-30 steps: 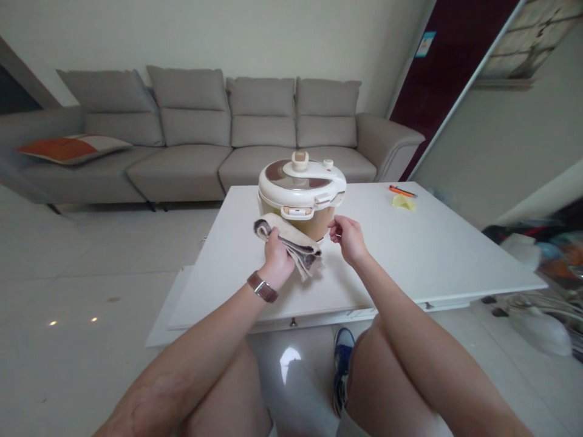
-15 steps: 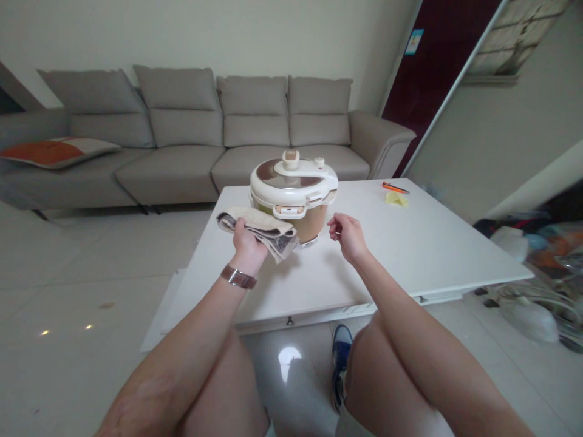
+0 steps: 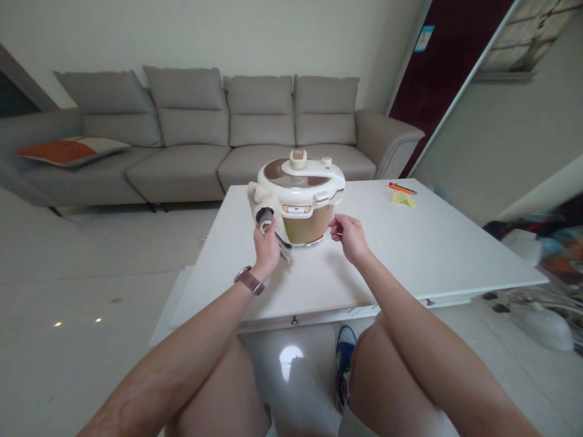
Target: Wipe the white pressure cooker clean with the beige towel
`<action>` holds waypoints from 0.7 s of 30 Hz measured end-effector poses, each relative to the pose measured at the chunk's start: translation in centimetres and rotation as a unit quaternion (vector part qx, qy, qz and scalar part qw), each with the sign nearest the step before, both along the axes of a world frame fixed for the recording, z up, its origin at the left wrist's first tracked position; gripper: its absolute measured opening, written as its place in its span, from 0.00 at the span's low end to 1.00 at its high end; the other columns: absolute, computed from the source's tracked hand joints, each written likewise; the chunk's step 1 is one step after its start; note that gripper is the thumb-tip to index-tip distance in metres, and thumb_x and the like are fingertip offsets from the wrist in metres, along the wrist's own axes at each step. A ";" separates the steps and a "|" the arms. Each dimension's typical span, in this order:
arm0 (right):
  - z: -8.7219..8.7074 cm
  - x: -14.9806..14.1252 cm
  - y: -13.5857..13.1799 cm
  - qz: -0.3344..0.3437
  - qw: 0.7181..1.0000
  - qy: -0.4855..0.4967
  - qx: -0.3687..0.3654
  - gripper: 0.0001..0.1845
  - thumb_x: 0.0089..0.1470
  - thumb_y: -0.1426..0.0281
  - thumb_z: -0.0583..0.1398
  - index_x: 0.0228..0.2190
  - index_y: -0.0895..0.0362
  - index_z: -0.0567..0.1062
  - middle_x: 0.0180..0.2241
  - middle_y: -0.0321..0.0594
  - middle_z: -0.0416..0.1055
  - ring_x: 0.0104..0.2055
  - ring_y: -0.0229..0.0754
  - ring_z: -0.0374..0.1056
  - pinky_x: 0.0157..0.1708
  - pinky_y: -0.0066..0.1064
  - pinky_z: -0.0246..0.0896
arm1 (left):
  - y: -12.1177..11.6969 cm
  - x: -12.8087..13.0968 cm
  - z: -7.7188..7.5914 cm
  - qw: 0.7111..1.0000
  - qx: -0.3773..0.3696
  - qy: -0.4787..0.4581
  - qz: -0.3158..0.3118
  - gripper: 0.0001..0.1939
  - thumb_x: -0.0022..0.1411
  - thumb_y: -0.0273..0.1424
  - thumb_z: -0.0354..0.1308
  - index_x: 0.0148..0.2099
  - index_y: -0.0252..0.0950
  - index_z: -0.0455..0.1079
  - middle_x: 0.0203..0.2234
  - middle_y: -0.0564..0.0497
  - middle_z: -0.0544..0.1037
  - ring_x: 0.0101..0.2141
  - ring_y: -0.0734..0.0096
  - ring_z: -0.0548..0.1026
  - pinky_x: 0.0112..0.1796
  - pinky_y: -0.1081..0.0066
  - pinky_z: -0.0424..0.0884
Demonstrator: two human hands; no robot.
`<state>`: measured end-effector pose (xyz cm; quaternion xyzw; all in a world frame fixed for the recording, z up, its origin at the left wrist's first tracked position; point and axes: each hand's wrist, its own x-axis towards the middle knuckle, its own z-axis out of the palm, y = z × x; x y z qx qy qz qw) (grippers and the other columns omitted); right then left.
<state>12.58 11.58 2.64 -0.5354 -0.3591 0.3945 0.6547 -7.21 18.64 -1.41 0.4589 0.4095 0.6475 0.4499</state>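
Observation:
A white and gold electric pressure cooker (image 3: 310,221) stands upright on the white table (image 3: 419,243), its lid closed. My left hand (image 3: 266,247) is closed around a bunched cream and dark grey cloth (image 3: 263,200), which lies against the cooker's left side and hides part of it. On the cooker's other side, my right hand (image 3: 350,235) is held above the table with its fingers curled in. Nothing shows between those fingers. Its fingertips are close to the cooker's lower body; whether they touch it I cannot tell.
An orange utility knife (image 3: 402,188) and a crumpled yellowish piece (image 3: 404,199) lie at the table's back right. Behind the table runs a grey sofa (image 3: 259,127) with an orange and cream cushion (image 3: 73,150). Assorted items (image 3: 542,315) are on the floor at right.
My left hand has turned and moved right, bringing the cloth from flat in front of the cooker to upright against its left side. My right hand has barely moved. The view has shifted slightly.

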 end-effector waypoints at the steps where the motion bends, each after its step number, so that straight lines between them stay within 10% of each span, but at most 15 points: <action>1: 0.0 -0.1 0.0 0.001 1.000 -0.001 0.000 0.15 0.49 0.59 0.61 0.20 0.57 0.75 0.16 0.33 0.66 0.18 0.32 0.58 0.20 0.26 0.51 | -0.3 -0.2 0.3 1.000 -0.011 -0.024 -0.011 0.18 0.64 0.41 0.63 0.51 0.36 0.74 0.50 0.44 0.81 0.54 0.60 0.78 0.59 0.62 0.70; 13: -0.8 -0.9 0.3 0.116 0.984 -0.071 -0.113 0.14 0.54 0.61 0.60 0.25 0.57 0.77 0.27 0.39 0.76 0.30 0.38 0.69 0.31 0.28 0.60 | -1.8 -6.5 6.1 0.921 -0.245 -0.237 -0.186 0.15 0.67 0.36 0.58 0.50 0.32 0.78 0.39 0.44 0.86 0.48 0.55 0.83 0.56 0.56 0.76; 21: -0.4 -3.0 -0.6 0.321 0.917 0.211 -0.105 0.22 0.60 0.49 0.57 0.34 0.55 0.78 0.33 0.41 0.80 0.37 0.46 0.74 0.42 0.37 0.69 | -2.7 -7.6 5.7 0.896 -0.270 -0.192 -0.296 0.16 0.67 0.35 0.58 0.51 0.33 0.79 0.36 0.45 0.87 0.47 0.54 0.84 0.53 0.57 0.79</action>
